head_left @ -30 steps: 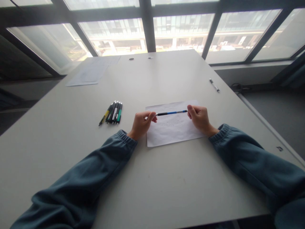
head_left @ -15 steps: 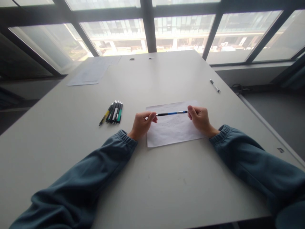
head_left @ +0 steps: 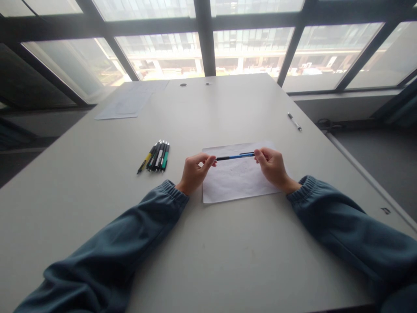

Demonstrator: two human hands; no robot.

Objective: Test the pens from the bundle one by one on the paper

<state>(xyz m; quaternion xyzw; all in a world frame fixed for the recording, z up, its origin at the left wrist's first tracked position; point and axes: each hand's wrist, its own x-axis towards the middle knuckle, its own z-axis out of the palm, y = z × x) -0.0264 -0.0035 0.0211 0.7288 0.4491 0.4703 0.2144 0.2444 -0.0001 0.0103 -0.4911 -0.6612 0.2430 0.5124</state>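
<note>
A blue and black pen (head_left: 235, 156) is held level between my two hands, above a sheet of white paper (head_left: 239, 184). My left hand (head_left: 198, 170) pinches its left end between thumb and fingers. At the other end, my right hand (head_left: 271, 166) is closed on the pen, thumb on the near side. The pen's clip shows on its upper edge near my right fingers. Both tips are hidden in the fingers. Faint marks show on the paper, which lies flat on the white table (head_left: 221, 252).
Several pens (head_left: 158, 156) with yellow, white and green parts lie bunched left of the paper. A lone white and black pen (head_left: 295, 121) rests near the table's right edge. Large sheets (head_left: 120, 104) lie at the far left, before the windows.
The pen has turned about its length, so its clip now shows at the top edge. My right hand has shifted slightly left along it. The view has tilted up a little.
</note>
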